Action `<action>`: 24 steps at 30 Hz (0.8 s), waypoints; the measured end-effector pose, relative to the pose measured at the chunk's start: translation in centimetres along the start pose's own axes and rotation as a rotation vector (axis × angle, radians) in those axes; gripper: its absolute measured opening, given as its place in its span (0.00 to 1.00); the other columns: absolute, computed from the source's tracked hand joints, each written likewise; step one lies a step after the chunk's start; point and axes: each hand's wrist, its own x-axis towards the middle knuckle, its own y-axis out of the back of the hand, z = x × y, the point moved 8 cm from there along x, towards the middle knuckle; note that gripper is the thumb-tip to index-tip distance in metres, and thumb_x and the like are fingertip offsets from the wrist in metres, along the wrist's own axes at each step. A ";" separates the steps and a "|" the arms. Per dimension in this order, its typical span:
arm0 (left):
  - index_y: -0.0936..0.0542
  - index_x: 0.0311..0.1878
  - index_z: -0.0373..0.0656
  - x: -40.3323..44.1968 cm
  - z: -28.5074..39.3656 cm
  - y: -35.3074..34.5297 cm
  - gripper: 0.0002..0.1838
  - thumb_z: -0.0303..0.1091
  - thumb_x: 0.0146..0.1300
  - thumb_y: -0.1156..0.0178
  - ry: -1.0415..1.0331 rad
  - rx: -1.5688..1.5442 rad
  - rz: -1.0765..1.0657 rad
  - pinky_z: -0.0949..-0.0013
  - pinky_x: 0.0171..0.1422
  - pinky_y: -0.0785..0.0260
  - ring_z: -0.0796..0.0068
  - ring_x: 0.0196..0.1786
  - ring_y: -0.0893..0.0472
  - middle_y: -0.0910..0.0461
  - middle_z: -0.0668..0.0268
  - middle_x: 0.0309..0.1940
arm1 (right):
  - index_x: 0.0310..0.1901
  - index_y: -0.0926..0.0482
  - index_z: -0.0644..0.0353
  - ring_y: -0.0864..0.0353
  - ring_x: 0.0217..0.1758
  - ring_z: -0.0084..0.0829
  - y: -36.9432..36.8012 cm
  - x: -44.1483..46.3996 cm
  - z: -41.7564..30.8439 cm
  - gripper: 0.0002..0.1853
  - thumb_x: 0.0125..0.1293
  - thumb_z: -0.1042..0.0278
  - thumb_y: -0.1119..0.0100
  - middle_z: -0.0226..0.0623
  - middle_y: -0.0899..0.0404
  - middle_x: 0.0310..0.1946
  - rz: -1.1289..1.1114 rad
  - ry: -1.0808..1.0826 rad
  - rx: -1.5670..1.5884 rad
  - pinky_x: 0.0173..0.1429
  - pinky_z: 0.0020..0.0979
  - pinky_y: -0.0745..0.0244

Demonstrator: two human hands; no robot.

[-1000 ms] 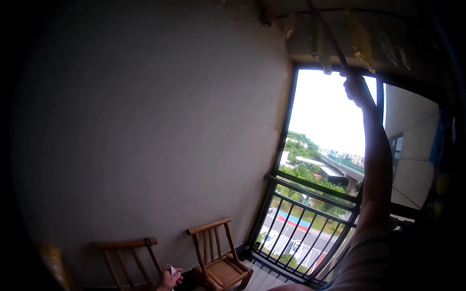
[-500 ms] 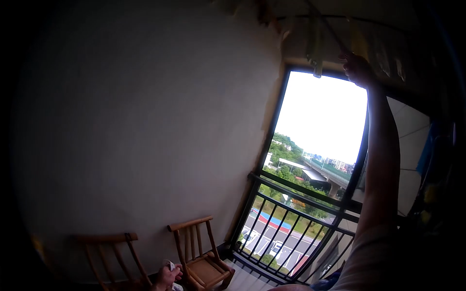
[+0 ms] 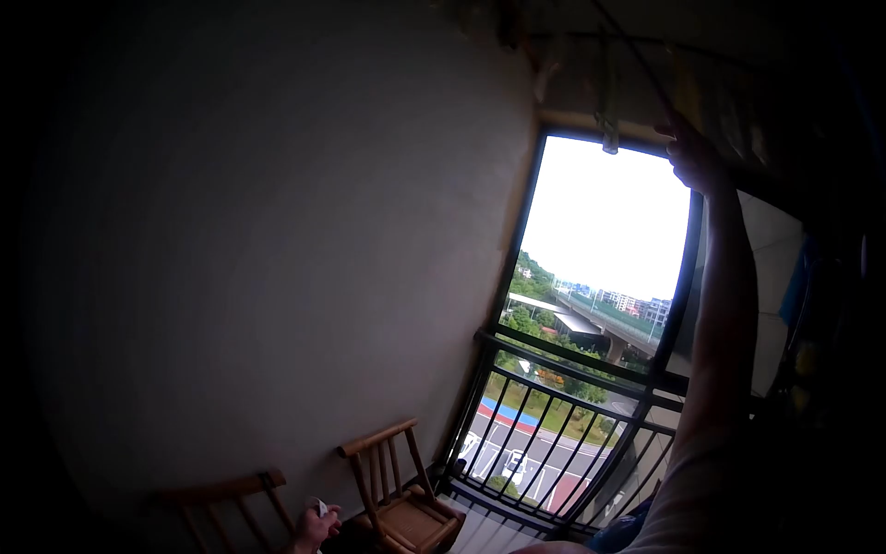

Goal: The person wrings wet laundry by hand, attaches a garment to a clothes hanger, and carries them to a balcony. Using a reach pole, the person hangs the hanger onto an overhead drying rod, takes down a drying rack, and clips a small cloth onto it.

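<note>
My right hand [image 3: 692,159] is raised high at the upper right, closed around a thin dark pole [image 3: 637,57] that slants up and left toward the ceiling. Around the pole's upper part, pale strips of hanging items [image 3: 609,137] dangle from a dark rail [image 3: 572,35]; it is too dim to name them or to see whether the pole touches any. Low in the view, my left hand [image 3: 317,528] is closed on a small white thing [image 3: 320,506], mostly covered by the fingers. That hand is between two wooden chairs.
One wooden chair [image 3: 406,517] stands by the wall [image 3: 277,277], another chair [image 3: 221,487] left of it. Beyond is a window frame [image 3: 519,240] with a black railing [image 3: 554,395], overlooking trees and parked cars. Blue cloth [image 3: 623,528] lies low beside my right arm.
My right hand sits slightly lower in the view, still around the pole. The camera has shifted, so the chairs appear further right. My left hand stays closed on the white thing.
</note>
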 end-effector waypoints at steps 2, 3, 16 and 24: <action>0.24 0.43 0.36 1.0 0.1 0.9 0.11 0.29 0.61 0.50 -0.032 0.003 -0.012 0.71 0.28 0.27 0.76 0.23 0.23 0.23 0.63 0.22 | 0.56 0.37 0.64 0.48 0.09 0.12 0.3 0.8 -0.4 0.21 0.70 0.57 0.64 0.24 0.39 0.14 0.140 0.015 -0.126 0.09 0.15 0.52; 0.24 0.43 0.35 1.2 0.3 1.1 0.11 0.29 0.61 0.51 -0.036 0.013 -0.011 0.71 0.27 0.27 0.75 0.23 0.23 0.23 0.63 0.22 | 0.56 0.37 0.64 0.47 0.09 0.13 0.8 0.8 -0.9 0.22 0.70 0.55 0.64 0.24 0.38 0.14 0.345 0.051 -0.285 0.09 0.15 0.51; 0.24 0.43 0.37 -0.5 2.3 2.6 0.11 0.31 0.61 0.51 0.085 0.040 -0.035 0.74 0.26 0.30 0.77 0.22 0.24 0.22 0.64 0.23 | 0.38 0.29 0.51 0.36 0.08 0.16 1.2 4.5 -1.3 0.11 0.66 0.53 0.54 0.25 0.30 0.12 0.573 0.045 -0.232 0.08 0.15 0.48; 0.24 0.41 0.39 0.5 1.4 3.2 0.10 0.31 0.60 0.51 0.117 -0.006 -0.013 0.75 0.25 0.31 0.78 0.20 0.25 0.22 0.64 0.22 | 0.41 0.30 0.52 0.48 0.05 0.11 0.2 1.7 -2.7 0.11 0.65 0.55 0.52 0.18 0.42 0.07 0.723 0.019 -0.302 0.06 0.15 0.56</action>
